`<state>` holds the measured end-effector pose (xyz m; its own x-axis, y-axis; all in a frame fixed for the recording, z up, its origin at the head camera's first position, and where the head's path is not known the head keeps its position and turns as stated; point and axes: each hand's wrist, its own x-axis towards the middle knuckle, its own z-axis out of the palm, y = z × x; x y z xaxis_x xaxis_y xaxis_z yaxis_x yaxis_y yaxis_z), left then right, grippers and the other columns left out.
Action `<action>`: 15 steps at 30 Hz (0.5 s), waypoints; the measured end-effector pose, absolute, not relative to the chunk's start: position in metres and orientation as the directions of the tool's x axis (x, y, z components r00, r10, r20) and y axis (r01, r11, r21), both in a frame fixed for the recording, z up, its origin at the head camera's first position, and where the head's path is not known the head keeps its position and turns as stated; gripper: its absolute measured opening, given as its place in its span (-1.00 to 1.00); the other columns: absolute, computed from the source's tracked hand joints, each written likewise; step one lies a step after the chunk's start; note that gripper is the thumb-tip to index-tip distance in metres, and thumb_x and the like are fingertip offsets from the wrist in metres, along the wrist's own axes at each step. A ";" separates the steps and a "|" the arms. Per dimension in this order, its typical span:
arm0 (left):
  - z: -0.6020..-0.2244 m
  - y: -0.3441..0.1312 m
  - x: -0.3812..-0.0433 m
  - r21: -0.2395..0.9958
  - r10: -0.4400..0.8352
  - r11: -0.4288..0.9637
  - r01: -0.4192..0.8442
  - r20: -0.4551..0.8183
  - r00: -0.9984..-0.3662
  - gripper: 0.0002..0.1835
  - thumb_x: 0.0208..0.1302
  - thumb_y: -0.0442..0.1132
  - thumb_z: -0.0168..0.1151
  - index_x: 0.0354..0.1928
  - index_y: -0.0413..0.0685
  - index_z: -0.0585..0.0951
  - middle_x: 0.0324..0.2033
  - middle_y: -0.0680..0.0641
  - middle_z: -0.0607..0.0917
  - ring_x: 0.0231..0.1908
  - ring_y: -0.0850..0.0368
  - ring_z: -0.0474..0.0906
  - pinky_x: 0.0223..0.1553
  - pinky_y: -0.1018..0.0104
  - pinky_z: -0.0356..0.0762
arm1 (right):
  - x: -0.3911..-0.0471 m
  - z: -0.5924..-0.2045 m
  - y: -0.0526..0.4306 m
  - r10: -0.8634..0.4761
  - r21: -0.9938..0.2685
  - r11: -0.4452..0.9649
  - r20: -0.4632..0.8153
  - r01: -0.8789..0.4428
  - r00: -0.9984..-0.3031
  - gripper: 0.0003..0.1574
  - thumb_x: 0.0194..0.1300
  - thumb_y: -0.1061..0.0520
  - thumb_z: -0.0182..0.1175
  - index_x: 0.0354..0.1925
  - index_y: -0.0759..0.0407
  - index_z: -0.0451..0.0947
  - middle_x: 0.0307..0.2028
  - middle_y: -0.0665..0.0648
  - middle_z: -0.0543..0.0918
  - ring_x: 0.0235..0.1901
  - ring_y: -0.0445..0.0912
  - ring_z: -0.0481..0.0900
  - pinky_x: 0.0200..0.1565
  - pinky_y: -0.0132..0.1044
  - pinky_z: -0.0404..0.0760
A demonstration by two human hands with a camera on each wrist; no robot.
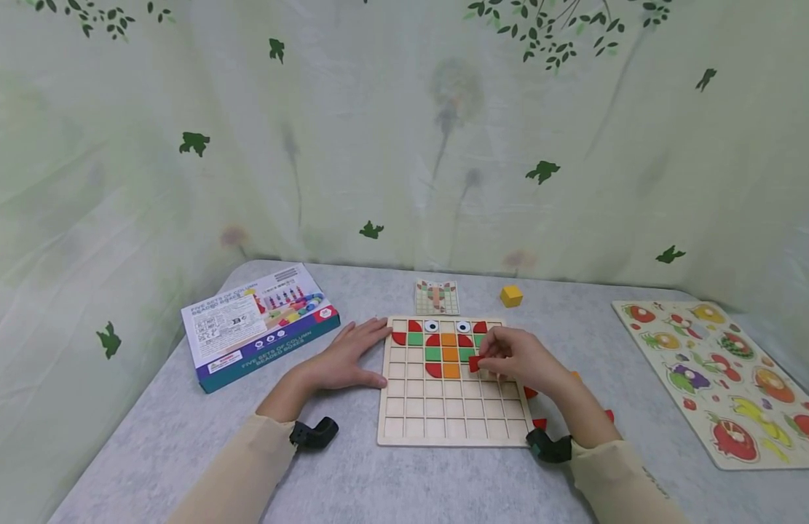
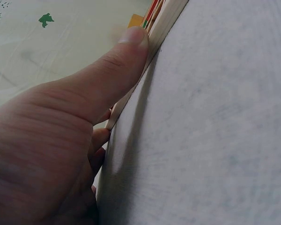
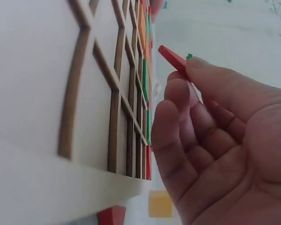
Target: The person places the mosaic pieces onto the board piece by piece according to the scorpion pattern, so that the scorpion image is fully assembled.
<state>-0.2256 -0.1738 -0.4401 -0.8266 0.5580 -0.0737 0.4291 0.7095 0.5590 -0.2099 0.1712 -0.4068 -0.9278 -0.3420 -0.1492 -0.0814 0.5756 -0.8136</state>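
Observation:
A wooden grid board (image 1: 443,428) lies in the middle of the table, its upper rows holding red, green and orange tiles and two eye tiles (image 1: 463,327). My left hand (image 1: 345,360) lies at the board's left side with straight, spread fingers, its thumb touching the edge in the left wrist view. Between thumb and fingertips, my right hand (image 1: 529,362) pinches a red tile (image 3: 172,61), held over the board's right half, close to the green tiles. The right wrist view shows that tile tilted and raised off the grid. The lower rows are bare wood.
Behind the board lies a pattern card (image 1: 437,298), with a yellow cube (image 1: 511,295) to its right. Loose red pieces (image 1: 539,423) lie by the right forearm. A boxed set (image 1: 260,327) sits at left, a fruit puzzle board (image 1: 695,407) at right.

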 end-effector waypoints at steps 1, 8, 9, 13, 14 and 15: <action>-0.440 -0.174 -0.226 0.559 0.559 0.709 0.430 -0.074 -0.826 0.08 0.10 0.27 0.41 0.57 0.05 0.14 0.59 -0.06 0.05 0.61 -0.09 -0.19 0.58 -0.17 -0.38 | -0.210 -0.408 0.171 -0.341 -0.814 0.576 -0.153 -0.077 -0.927 -0.80 0.28 0.17 0.37 -0.20 0.16 0.53 -0.33 0.14 0.60 -0.45 -0.02 0.55 -0.39 -0.26 0.66; -0.440 -0.174 -0.225 0.562 0.557 0.708 0.428 -0.071 -0.827 0.07 0.10 0.25 0.43 0.56 0.05 0.15 0.59 -0.06 0.06 0.61 -0.10 -0.17 0.58 -0.18 -0.38 | -0.212 -0.419 0.167 -0.368 -0.783 0.607 -0.129 -0.133 -0.921 -0.84 0.27 0.15 0.37 -0.23 0.12 0.57 -0.32 0.07 0.63 -0.31 -0.07 0.54 -0.25 -0.31 0.59; -0.440 -0.173 -0.225 0.561 0.557 0.708 0.429 -0.070 -0.828 0.07 0.10 0.25 0.43 0.56 0.05 0.15 0.59 -0.06 0.06 0.60 -0.11 -0.17 0.58 -0.18 -0.37 | -0.212 -0.420 0.167 -0.371 -0.776 0.614 -0.121 -0.145 -0.921 -0.85 0.27 0.15 0.37 -0.23 0.10 0.58 -0.32 0.06 0.63 -0.29 -0.08 0.54 -0.22 -0.31 0.58; -0.439 -0.173 -0.224 0.562 0.555 0.708 0.428 -0.067 -0.829 0.06 0.10 0.23 0.44 0.56 0.05 0.16 0.59 -0.07 0.06 0.60 -0.12 -0.16 0.58 -0.18 -0.37 | -0.211 -0.422 0.164 -0.371 -0.755 0.634 -0.104 -0.170 -0.923 -0.88 0.28 0.15 0.36 -0.22 0.06 0.61 -0.33 0.03 0.62 -0.29 -0.08 0.53 -0.19 -0.29 0.57; -0.439 -0.173 -0.224 0.562 0.555 0.707 0.428 -0.067 -0.829 0.06 0.10 0.23 0.44 0.56 0.05 0.16 0.59 -0.06 0.06 0.60 -0.12 -0.16 0.58 -0.18 -0.37 | -0.211 -0.422 0.164 -0.372 -0.750 0.638 -0.101 -0.175 -0.923 -0.89 0.28 0.15 0.36 -0.22 0.05 0.61 -0.33 0.03 0.62 -0.29 -0.09 0.53 -0.20 -0.29 0.57; -0.439 -0.173 -0.224 0.563 0.555 0.708 0.427 -0.068 -0.829 0.06 0.10 0.22 0.44 0.56 0.05 0.16 0.59 -0.06 0.06 0.60 -0.12 -0.17 0.58 -0.17 -0.38 | -0.211 -0.423 0.164 -0.373 -0.747 0.641 -0.100 -0.178 -0.923 -0.89 0.28 0.15 0.36 -0.22 0.05 0.61 -0.34 0.03 0.62 -0.29 -0.09 0.53 -0.20 -0.29 0.57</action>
<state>-0.2240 -0.1728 -0.4390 -0.8294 0.5545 -0.0675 0.4273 0.7076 0.5628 -0.2107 0.1639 -0.4227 -0.9226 -0.3726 -0.0996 -0.1780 0.6406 -0.7470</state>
